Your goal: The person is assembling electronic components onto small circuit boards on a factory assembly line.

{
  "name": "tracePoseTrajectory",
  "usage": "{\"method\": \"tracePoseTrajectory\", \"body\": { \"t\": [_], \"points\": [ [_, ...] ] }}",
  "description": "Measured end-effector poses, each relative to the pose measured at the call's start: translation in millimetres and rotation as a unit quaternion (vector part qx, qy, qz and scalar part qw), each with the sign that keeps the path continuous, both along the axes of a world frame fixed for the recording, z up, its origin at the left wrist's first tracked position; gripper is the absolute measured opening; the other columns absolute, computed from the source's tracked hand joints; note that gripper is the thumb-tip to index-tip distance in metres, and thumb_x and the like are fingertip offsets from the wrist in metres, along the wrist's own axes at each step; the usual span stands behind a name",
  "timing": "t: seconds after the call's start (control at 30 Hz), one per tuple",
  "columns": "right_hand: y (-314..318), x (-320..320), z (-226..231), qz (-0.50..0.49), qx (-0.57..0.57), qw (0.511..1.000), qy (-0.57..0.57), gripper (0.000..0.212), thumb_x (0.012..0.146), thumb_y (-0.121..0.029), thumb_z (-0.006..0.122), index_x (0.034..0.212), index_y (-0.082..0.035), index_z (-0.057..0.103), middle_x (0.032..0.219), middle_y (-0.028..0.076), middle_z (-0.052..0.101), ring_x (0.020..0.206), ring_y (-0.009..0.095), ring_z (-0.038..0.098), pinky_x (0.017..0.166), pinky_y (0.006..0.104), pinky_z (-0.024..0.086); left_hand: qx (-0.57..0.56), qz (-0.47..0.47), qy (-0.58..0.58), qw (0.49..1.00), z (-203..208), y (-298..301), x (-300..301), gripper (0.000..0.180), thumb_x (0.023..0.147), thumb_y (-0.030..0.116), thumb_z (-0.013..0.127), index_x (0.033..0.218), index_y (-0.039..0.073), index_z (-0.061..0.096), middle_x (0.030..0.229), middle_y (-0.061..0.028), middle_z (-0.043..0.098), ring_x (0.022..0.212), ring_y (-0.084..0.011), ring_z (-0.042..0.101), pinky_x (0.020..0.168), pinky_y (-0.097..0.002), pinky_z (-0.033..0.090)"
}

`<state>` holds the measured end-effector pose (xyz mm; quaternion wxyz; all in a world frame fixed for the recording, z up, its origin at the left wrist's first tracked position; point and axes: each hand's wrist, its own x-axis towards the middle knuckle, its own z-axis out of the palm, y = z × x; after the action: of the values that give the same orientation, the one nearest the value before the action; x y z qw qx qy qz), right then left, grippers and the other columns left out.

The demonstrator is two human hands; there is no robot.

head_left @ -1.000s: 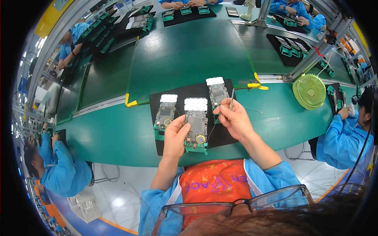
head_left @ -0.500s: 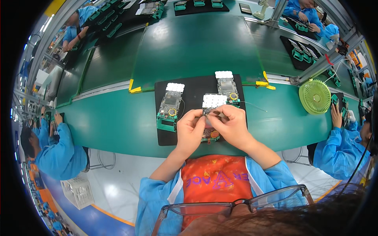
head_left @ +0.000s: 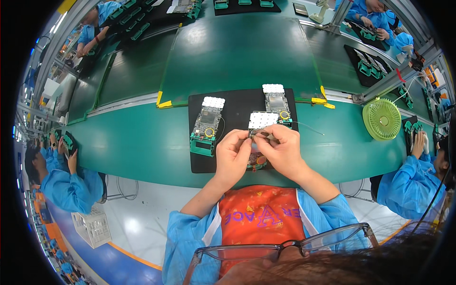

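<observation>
A circuit board with a white dotted pad [head_left: 263, 119] at its far end lies across the black mat, partly covered by my hands. My left hand [head_left: 232, 154] is closed, its thumb and forefinger pinching at the board's middle. Against it, my right hand [head_left: 283, 147] is closed too, fingertips meeting the left ones; a small dark strip [head_left: 269, 136] shows by its fingers, and what it grips is hidden. Below the fingers, a green holder and a round orange part [head_left: 260, 160] show. Left of my hands lies another board [head_left: 207, 121] in a green holder; a third board [head_left: 275, 101] lies behind.
The black mat [head_left: 202, 164] rests on a green table [head_left: 133, 142]. A green fan [head_left: 382, 118] stands at the right, near a metal post. A thin wire [head_left: 311, 128] sticks out past the mat's right edge. Co-workers in blue sit at both sides and across.
The view has shifted slightly. My hands stay pinched together at the same board, with small finger movements. The co-worker at the left has raised a green-framed part.
</observation>
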<state>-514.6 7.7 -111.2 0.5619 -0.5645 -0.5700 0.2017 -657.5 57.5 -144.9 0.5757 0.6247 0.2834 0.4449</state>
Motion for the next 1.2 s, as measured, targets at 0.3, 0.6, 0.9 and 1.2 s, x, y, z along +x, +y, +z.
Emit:
{"method": "tracePoseTrajectory", "body": {
  "t": [0.3, 0.6, 0.9, 1.2],
  "points": [
    [4, 5, -10, -0.001, 0.040, 0.999, -0.001, 0.006, 0.076, -0.001, 0.069, 0.079, 0.001, 0.064, 0.066, 0.005, 0.060, 0.051, 0.006, 0.048, 0.045, 0.0231, 0.036, 0.005, 0.005, -0.011, 1.000, -1, 1, 7, 0.010, 0.090, -0.006, 0.053, 0.098, -0.007, 0.057, 0.094, -0.0042, 0.056, 0.079, -0.0053, 0.057, 0.067, -0.0202, 0.047],
    [5, 8, -14, -0.004, 0.049, 0.997, -0.061, 0.009, 0.075, -0.004, 0.071, 0.080, 0.000, 0.064, 0.071, 0.010, 0.062, 0.057, 0.021, 0.062, 0.050, 0.0295, 0.049, 0.020, 0.014, 0.041, 0.999, 1, 8, 9, 0.012, 0.094, 0.006, 0.051, 0.085, -0.001, 0.056, 0.072, 0.0004, 0.054, 0.066, -0.0033, 0.047, 0.057, -0.0211, 0.039],
    [-14, 20, -8, 0.027, -0.086, 0.996, -0.023, 0.016, 0.089, -0.008, 0.062, 0.097, 0.000, 0.050, 0.073, 0.014, 0.063, 0.065, 0.029, 0.065, 0.057, 0.0356, 0.050, 0.052, 0.039, 0.070, 0.995, 1, 12, 7, 0.012, 0.095, 0.007, 0.052, 0.086, 0.000, 0.055, 0.073, -0.0003, 0.051, 0.066, -0.0059, 0.047, 0.058, -0.0226, 0.040],
    [-8, 23, -13, 0.048, -0.122, 0.991, 0.011, 0.020, 0.087, -0.008, 0.065, 0.088, 0.001, 0.047, 0.069, 0.017, 0.062, 0.063, 0.028, 0.065, 0.055, 0.0345, 0.048, 0.074, 0.031, 0.057, 0.995, -3, 11, 10, 0.012, 0.095, 0.007, 0.052, 0.086, -0.001, 0.054, 0.077, -0.0034, 0.053, 0.068, -0.0086, 0.049, 0.062, -0.0242, 0.042]
  ]
}}
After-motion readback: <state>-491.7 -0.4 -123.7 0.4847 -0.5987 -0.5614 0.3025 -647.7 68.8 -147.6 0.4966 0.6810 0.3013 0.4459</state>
